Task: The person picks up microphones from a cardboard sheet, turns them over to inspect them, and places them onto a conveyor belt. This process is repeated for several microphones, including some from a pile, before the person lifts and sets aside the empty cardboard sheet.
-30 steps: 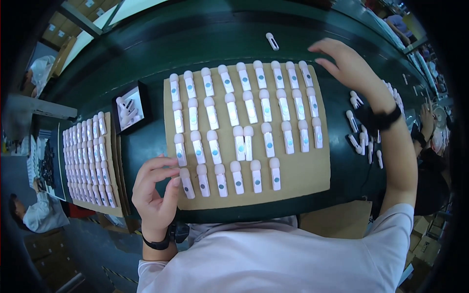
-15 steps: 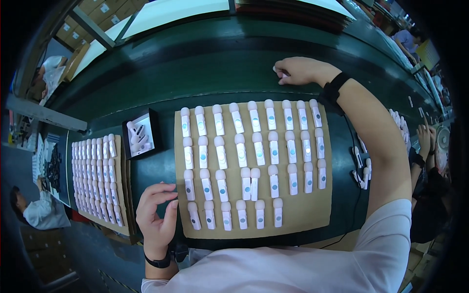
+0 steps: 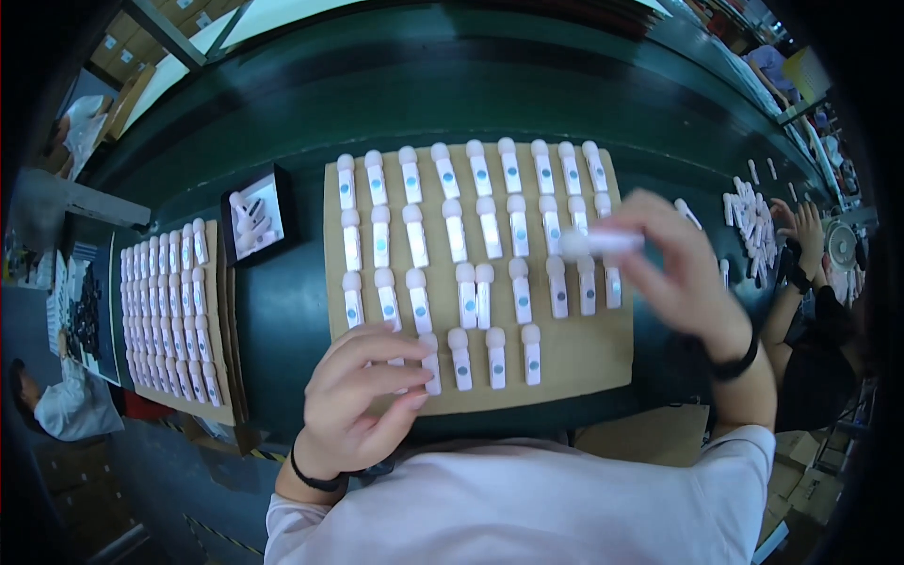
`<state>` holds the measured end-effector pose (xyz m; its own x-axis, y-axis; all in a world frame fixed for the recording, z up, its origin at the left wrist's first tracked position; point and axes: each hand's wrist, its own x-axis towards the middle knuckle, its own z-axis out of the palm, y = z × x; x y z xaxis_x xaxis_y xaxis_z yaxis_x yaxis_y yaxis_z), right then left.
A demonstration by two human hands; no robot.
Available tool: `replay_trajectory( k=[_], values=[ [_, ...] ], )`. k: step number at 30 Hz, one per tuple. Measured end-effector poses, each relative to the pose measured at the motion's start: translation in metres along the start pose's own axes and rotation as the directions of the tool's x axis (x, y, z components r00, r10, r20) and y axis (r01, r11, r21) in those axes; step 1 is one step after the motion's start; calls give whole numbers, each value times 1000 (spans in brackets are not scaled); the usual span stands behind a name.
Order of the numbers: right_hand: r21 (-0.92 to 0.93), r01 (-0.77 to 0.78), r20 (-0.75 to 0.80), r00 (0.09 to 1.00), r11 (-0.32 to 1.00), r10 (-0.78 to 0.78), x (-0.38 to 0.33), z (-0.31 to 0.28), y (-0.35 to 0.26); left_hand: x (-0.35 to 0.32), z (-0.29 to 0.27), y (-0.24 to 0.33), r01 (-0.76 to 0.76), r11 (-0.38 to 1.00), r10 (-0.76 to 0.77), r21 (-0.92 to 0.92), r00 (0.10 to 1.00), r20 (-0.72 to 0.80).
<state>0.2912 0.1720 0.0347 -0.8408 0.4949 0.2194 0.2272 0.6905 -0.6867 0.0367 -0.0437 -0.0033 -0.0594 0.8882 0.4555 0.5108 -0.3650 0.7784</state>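
Cardboard sheet (image 3: 584,363) lies on the dark green table (image 3: 282,311), carrying rows of white capped pieces (image 3: 466,231). Left hand (image 3: 363,400) rests fingers curled on its near-left corner. Right hand (image 3: 683,273) pinches one white piece (image 3: 603,243) above the sheet's right side.

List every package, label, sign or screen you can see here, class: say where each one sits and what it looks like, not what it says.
Dot labels: small round blue-green marks on the white pieces laid on the cardboard sheet.
Small tray: left of the sheet, square, black rim, white pieces inside.
Cartons: upper left, brown boxes with pale labels.
No screens or signs can be made out.
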Motion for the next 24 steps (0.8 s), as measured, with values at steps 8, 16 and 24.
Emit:
replay_trajectory(
  k=[8, 16, 24],
  values=[
    [257, 94, -143, 988, 962, -59, -53, 90, -61, 7, 34, 14, -58, 991, 75, -123, 987, 142],
    [172, 219, -237, 955, 960, -176, -59, 115, -64, -8, 30, 17, 17, 997, -7, -78, 993, 118],
    [253, 202, -306, 944, 946, -120, -57, 123, -68, -8, 32, 16, -56, 998, 60, -35, 993, 101]
  ],
)
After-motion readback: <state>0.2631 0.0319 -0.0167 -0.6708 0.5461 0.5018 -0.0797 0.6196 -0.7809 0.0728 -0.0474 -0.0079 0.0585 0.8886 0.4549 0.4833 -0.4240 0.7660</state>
